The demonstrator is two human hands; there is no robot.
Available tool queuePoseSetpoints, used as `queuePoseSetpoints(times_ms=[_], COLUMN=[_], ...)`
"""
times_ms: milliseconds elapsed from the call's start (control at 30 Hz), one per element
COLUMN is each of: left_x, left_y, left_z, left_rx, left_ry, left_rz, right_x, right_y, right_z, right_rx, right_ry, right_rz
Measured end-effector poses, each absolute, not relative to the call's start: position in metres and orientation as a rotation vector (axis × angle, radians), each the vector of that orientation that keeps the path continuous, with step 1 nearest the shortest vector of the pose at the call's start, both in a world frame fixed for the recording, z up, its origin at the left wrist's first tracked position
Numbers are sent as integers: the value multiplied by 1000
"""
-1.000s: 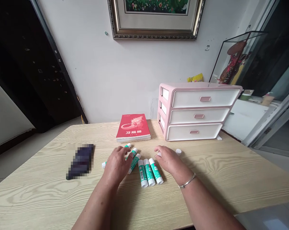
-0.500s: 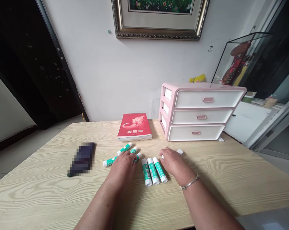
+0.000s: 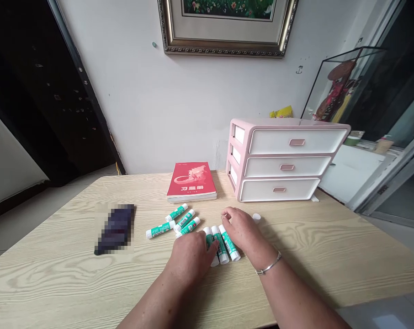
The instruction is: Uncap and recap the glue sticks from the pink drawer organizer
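Note:
Three green-and-white glue sticks (image 3: 220,246) lie side by side in a row on the wooden table. My left hand (image 3: 191,251) reaches over the row's left side, fingers curled around the leftmost stick and thumb across it; its fingertips are mostly hidden. At the row's upper right is my right hand (image 3: 243,228), wearing a silver bangle, with thumb and forefinger slightly apart near the sticks' upper ends. A white round end (image 3: 257,218) shows behind that hand, and the rest of that object is hidden. Several loose glue sticks (image 3: 176,213) lie to the left at varied angles.
A thick red book (image 3: 191,180) lies near the wall. Right of it stands a pink-and-white drawer unit (image 3: 289,167) with a yellow packet (image 3: 282,112) on top. A dark pixelated item (image 3: 116,230) rests on the left of the table (image 3: 56,274).
My left hand has moved right and nearer, from the loose glue sticks to the row, uncovering the loose ones. My right hand has shifted slightly left, its fingers a little more extended.

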State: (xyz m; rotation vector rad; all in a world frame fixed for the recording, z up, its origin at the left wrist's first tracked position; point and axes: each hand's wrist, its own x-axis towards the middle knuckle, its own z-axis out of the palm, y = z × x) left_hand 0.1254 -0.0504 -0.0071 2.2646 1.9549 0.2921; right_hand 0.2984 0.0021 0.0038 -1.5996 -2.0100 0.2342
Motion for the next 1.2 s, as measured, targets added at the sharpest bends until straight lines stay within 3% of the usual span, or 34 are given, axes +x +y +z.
queuePoseSetpoints(times_ms=[433, 700, 967, 1200], left_x=[123, 115, 123, 129], left_y=[-46, -50, -48, -55], left_z=[5, 12, -4, 8], left_rx=[1965, 2076, 2367, 2235], left_ry=[2041, 1844, 1581, 1506], left_rz=[345, 738, 767, 652], right_x=[291, 287, 277, 274], right_y=[6, -7, -5, -11], right_z=[0, 14, 0, 4], right_rx=[-1530, -1289, -1174, -1142], right_ry=[-1904, -1808, -1843, -1711], right_rz=[418, 545, 738, 883])
